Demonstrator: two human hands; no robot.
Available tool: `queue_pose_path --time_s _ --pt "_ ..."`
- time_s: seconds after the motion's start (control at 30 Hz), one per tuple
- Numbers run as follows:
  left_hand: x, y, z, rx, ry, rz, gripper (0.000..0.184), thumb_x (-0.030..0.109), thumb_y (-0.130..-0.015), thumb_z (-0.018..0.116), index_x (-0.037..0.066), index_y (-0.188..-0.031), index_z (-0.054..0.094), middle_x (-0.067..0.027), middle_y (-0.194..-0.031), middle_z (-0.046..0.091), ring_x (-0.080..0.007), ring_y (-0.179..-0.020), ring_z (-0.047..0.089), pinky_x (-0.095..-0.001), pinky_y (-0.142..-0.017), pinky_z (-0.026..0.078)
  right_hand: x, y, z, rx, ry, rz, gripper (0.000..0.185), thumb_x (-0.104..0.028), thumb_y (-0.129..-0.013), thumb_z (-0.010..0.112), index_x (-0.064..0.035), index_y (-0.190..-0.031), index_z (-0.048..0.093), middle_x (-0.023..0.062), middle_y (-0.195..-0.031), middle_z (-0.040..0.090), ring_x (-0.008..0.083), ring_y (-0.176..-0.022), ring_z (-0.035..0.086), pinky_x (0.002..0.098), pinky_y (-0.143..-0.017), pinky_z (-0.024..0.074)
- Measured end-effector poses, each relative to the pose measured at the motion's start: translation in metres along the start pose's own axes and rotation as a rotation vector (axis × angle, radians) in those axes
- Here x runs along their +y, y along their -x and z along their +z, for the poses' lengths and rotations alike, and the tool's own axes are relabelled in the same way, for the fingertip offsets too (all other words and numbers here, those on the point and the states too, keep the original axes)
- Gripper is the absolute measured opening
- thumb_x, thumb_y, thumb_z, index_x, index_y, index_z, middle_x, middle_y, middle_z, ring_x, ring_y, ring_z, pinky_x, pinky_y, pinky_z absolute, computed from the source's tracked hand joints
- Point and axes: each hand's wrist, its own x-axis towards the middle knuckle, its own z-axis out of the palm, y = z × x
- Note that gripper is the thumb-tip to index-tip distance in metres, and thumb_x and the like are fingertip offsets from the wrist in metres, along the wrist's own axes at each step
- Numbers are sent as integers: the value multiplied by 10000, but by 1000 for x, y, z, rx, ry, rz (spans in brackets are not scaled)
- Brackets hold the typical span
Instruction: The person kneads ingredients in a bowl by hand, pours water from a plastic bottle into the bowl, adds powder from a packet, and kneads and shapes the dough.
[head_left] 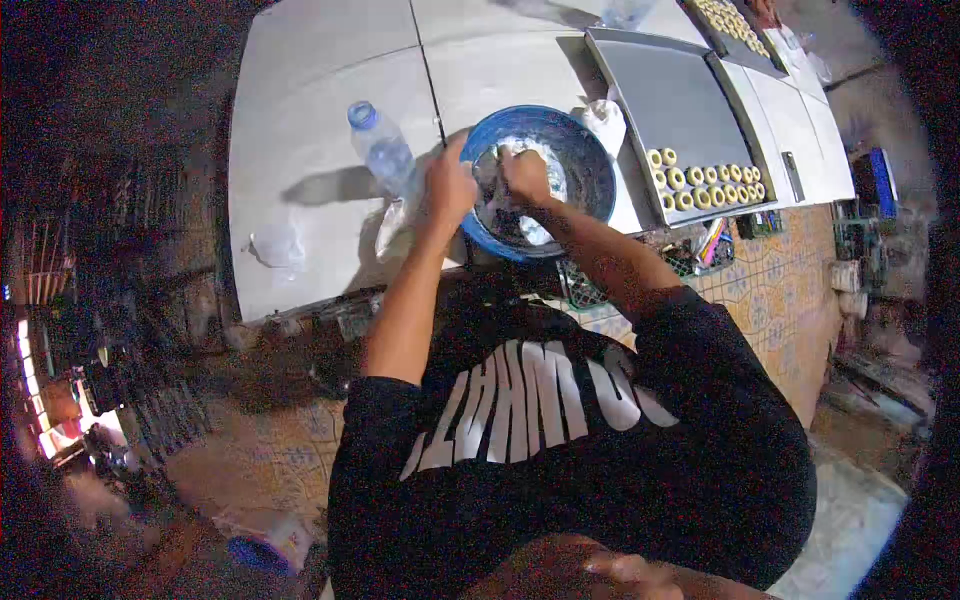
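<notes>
A blue round basin stands near the table's front edge, with white powder or paste smeared over its dark inside. My left hand is closed over the basin's left rim. Inside the basin, my right hand is curled shut above the white stuff; what its fingers hold, if anything, is hidden. Just left of my left hand, a clear plastic bottle with a blue top stands on the table. A white bag touches or nearly touches the basin's right side.
Right of the basin lies a large metal tray with several rows of pale dough rings along its near end. A second tray of rings is farther back. A crumpled clear bag rests on the white table at left.
</notes>
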Motion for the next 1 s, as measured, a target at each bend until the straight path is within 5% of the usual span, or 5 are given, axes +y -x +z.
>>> queue_pose_path --time_s 0.33,0.47,0.53,0.67,1.0 --pt "2 0 10 23 -95 -128 549 -41 -787 547 30 -1331 509 -296 -1053 622 -442 -982 613 -490 -851 487 -24 73 -37 -29 477 -641 516 -267 -828 600 -20 -1278 552 262 -1185 614 395 -1145 585 469 -1007 431" --pt "-13 -4 15 11 -124 -123 531 -12 -800 571 22 -1326 506 -280 -1120 611 -442 -1014 603 -494 -884 485 11 47 -69 -795 -55 -557 548 -146 -785 642 -30 -1309 531 192 -1369 521 400 -1217 529 492 -1079 358" --pt "-8 -3 12 -11 -89 -197 506 -43 -776 600 -14 -1277 542 -268 -1196 608 -425 -1095 596 -459 -932 484 -10 44 -101 -725 -259 -154 529 -143 -776 715 -16 -1264 556 195 -1302 560 323 -1146 586 389 -951 472" --pt "-13 -7 13 -19 -169 -48 509 -39 -766 575 -6 -1273 551 -282 -1104 639 -444 -994 621 -452 -925 484 5 23 -64 -167 50 -428 607 -257 -775 708 -77 -1323 519 246 -1465 359 418 -1326 389 459 -1075 364" --pt "-4 -13 18 123 -131 -66 528 -80 -756 536 7 -1277 540 -277 -1034 639 -428 -978 621 -469 -847 495 14 20 14 -148 156 -437 294 -122 -876 521 -94 -1159 598 183 -1055 618 377 -949 619 476 -823 516"
